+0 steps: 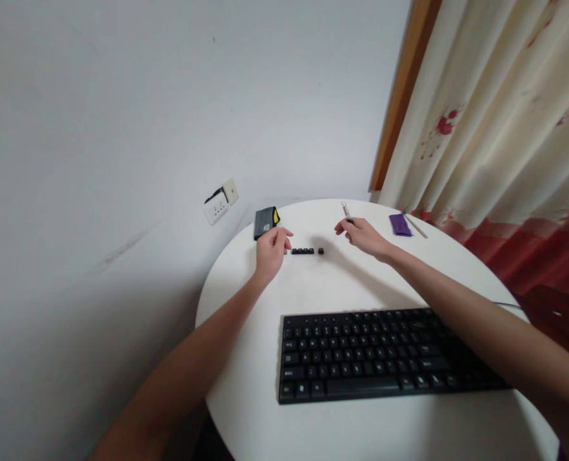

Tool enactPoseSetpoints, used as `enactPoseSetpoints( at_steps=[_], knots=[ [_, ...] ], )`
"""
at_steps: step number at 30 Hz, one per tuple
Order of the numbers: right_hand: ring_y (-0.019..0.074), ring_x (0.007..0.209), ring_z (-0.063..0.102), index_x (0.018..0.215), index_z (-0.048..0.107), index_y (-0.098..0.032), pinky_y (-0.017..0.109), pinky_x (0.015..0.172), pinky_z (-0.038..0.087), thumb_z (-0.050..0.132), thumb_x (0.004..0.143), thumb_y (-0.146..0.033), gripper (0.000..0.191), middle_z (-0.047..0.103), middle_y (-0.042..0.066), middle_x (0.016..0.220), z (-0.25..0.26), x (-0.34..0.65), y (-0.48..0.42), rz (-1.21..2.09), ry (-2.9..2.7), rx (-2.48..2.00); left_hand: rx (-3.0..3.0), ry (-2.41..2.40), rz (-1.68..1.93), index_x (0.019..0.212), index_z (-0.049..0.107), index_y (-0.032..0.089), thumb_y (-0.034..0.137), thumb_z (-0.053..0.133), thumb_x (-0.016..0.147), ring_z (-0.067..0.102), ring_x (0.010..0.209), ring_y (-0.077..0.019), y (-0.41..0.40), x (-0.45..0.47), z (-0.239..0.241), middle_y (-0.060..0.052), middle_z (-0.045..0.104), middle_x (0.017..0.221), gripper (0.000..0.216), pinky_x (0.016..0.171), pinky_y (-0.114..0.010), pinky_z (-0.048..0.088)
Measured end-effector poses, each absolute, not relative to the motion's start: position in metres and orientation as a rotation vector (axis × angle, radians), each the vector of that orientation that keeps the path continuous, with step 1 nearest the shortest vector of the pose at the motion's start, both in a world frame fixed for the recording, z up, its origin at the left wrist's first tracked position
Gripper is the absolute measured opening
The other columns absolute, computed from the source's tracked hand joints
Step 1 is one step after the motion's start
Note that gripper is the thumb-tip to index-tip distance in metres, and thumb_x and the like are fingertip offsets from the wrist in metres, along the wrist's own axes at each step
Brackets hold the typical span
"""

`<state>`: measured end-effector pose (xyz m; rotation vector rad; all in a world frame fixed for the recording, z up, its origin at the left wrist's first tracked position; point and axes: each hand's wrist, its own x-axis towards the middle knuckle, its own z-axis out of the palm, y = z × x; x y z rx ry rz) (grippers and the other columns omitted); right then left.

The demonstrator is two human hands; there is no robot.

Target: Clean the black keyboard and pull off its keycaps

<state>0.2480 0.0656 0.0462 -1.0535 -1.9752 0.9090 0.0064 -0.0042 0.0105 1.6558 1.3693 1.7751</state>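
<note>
Over the left part of the white round table, my left hand [269,251] is closed loosely with its fingers curled. Whatever it may hold is too small or hidden to make out. Just right of it lies a short row of black keycaps [303,251], with a single black keycap [320,251] set apart. My right hand [361,235] is raised farther right, fingers bent around a slim whitish tool with a dark part [345,209] that points up and away. A black keyboard [361,355] lies nearer to me, partly covered by my right forearm.
A dark wallet-like case with yellow inside [264,222] lies by the wall behind my left hand. On the right are a purple cloth pouch [400,225] and a pale stick [416,226]. A wall socket [216,208] and a curtain [486,128] flank the table [246,358].
</note>
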Motion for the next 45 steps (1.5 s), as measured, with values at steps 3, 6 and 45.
enactPoseSetpoints(
  at_steps=[3,6,45],
  knots=[
    [0.0180,0.081,0.059,0.093,0.067,-0.014,0.032,0.076,0.047,0.038,0.098,-0.041,0.041,0.068,0.011,0.096,0.067,0.267,0.036,1.006,-1.926,-0.921,1.705,1.336,1.677,0.080,0.065,0.015,0.040,0.048,0.096,0.048,0.050,-0.0096,-0.011,0.018,0.012,0.000,0.057,0.057,0.034,0.050,-0.021,0.038],
    [0.0172,0.080,0.055,0.105,0.068,-0.016,0.031,0.074,0.046,0.033,0.099,-0.050,0.049,0.063,0.008,0.092,0.072,0.285,0.006,0.896,-1.961,-0.889,1.772,1.279,1.546,0.081,0.067,0.015,0.040,0.048,0.096,0.052,0.054,-0.0105,-0.018,0.030,0.014,-0.001,0.060,0.060,0.035,0.052,-0.022,0.040],
    [0.0146,0.062,0.055,0.073,0.065,-0.017,0.026,0.059,0.037,0.053,0.093,-0.033,0.028,0.065,0.001,0.067,0.017,0.297,-0.059,0.835,-2.326,-0.961,2.116,0.916,0.501,0.088,0.074,0.018,0.030,0.054,0.091,0.065,0.079,-0.0162,-0.062,0.081,0.018,-0.003,0.073,0.084,0.023,0.073,-0.026,0.048]
  ],
)
